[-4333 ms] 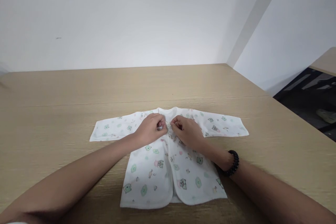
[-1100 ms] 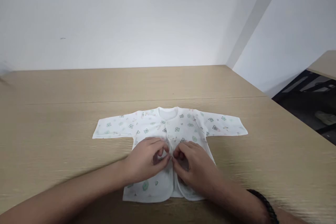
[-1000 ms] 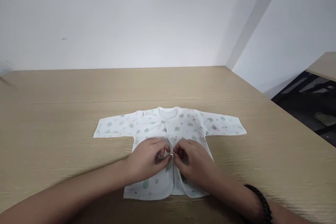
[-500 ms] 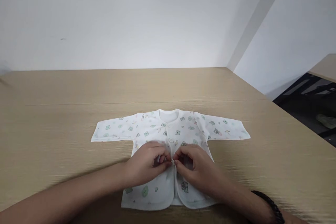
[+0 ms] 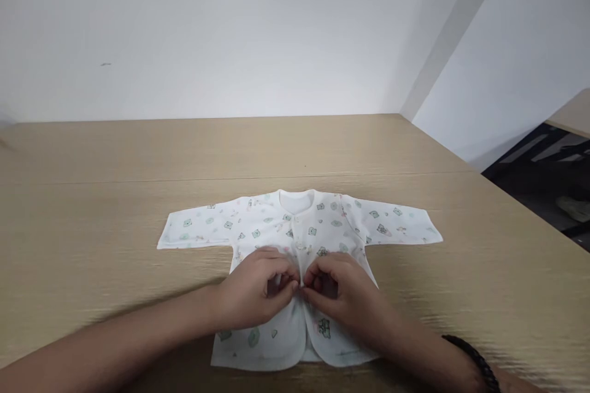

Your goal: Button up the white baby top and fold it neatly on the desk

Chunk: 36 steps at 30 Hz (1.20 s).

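A small white baby shirt (image 5: 271,228) with a green and grey animal print lies face up, its sleeves spread out to both sides and its collar away from me. My left hand (image 5: 262,287) pinches the left front edge near the middle of the front opening. Close against it, my right hand (image 5: 341,291) pinches the other edge at the same height. The fingertips of both hands nearly meet and hide the bit of cloth between them. Below the hands the two rounded front flaps part slightly at the hem.
The shirt lies on a light wood-grain table (image 5: 92,209) with a thin seam across it. A white wall (image 5: 230,37) stands behind the table's far edge. On the right, beyond the table edge, is a dark space beneath another tabletop (image 5: 574,112). A dark braided band (image 5: 474,356) circles my right wrist.
Both hands keep their pinch on the front edges, with the fingertips shifted slightly left. The view has moved a little; the shirt lies much as before.
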Tool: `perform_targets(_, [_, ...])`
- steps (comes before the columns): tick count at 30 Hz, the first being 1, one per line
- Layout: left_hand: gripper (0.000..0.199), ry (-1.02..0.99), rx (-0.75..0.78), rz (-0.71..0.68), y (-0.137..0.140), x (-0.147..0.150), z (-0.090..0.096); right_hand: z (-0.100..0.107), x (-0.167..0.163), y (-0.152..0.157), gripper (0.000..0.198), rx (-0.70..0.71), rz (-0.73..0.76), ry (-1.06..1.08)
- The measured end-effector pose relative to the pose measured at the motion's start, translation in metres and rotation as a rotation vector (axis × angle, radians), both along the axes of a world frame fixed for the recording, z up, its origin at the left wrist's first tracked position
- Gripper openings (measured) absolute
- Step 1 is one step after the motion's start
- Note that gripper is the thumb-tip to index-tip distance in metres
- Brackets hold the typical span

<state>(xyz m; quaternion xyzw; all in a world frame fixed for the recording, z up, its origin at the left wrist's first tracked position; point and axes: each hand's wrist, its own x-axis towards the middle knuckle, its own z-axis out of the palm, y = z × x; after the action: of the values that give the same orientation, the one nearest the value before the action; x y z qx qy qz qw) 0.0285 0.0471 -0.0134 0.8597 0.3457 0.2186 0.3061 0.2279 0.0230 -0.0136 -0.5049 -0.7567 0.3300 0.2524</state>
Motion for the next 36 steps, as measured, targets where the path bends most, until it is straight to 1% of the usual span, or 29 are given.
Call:
perform_targets(4, [0.016, -0.014, -0.023, 0.026, -0.001, 0.001, -0.001, -0.002, 0.0, 0.0, 0.011, 0.013, 0.002, 0.021])
perform_targets(6, [0.018, -0.021, -0.026, 0.034, 0.0, 0.0, -0.004, -0.002, 0.001, 0.0, 0.008, 0.017, 0.002, 0.049])
perform_targets(10, [0.016, -0.035, 0.001, 0.012, 0.002, 0.0, -0.006, 0.0, 0.0, -0.001, 0.007, 0.006, -0.012, 0.072])
perform_targets(14, [0.016, -0.024, 0.028, 0.015, 0.001, 0.0, -0.005, 0.0, -0.002, -0.001, 0.007, 0.02, -0.028, 0.045])
perform_targets(17, [0.013, -0.007, 0.035, 0.032, 0.001, 0.001, -0.005, 0.0, -0.002, 0.0, 0.008, -0.014, -0.049, 0.062])
perform_targets(19, [0.014, -0.005, 0.04, 0.042, 0.001, 0.001, -0.005, 0.0, -0.001, 0.001, 0.009, -0.049, -0.057, 0.088])
perform_targets(21, [0.016, 0.006, 0.049, 0.049, 0.001, 0.001, -0.005, -0.001, 0.0, 0.002, 0.009, -0.047, -0.049, 0.085])
perform_targets(23, [0.015, 0.022, 0.06, 0.059, 0.002, 0.0, -0.006, -0.002, 0.001, 0.003, 0.008, -0.007, -0.031, 0.053])
perform_targets(25, [0.009, 0.035, 0.088, 0.055, 0.001, -0.001, -0.006, -0.003, 0.001, 0.002, 0.008, 0.05, -0.01, 0.011])
perform_targets(28, [0.006, 0.058, 0.202, -0.027, 0.0, -0.002, -0.004, -0.002, 0.001, 0.001, 0.007, 0.142, 0.063, -0.022])
perform_targets(30, [0.014, 0.082, 0.29, -0.102, 0.0, -0.004, -0.001, -0.001, 0.006, 0.005, 0.005, 0.192, 0.128, -0.019])
perform_targets(31, [0.018, 0.091, 0.317, -0.125, 0.001, -0.005, 0.0, 0.0, 0.011, 0.011, 0.006, 0.228, 0.132, -0.021])
perform_targets(32, [0.02, 0.092, 0.326, -0.128, 0.004, -0.007, 0.002, 0.0, 0.019, 0.018, 0.008, 0.274, 0.106, -0.035])
perform_targets(33, [0.021, 0.089, 0.319, -0.107, 0.009, -0.011, 0.004, 0.001, 0.029, 0.028, 0.011, 0.338, 0.044, -0.066])
perform_targets(34, [0.022, 0.09, 0.301, -0.062, 0.016, -0.016, 0.007, 0.001, 0.042, 0.038, 0.014, 0.428, -0.066, -0.114])
perform_targets(35, [0.022, 0.086, 0.278, 0.021, 0.025, -0.022, 0.009, 0.0, 0.057, 0.05, 0.018, 0.497, -0.196, -0.193])
perform_targets(36, [0.023, 0.11, 0.254, 0.125, 0.035, -0.03, 0.011, -0.001, 0.072, 0.061, 0.024, 0.529, -0.292, -0.3])
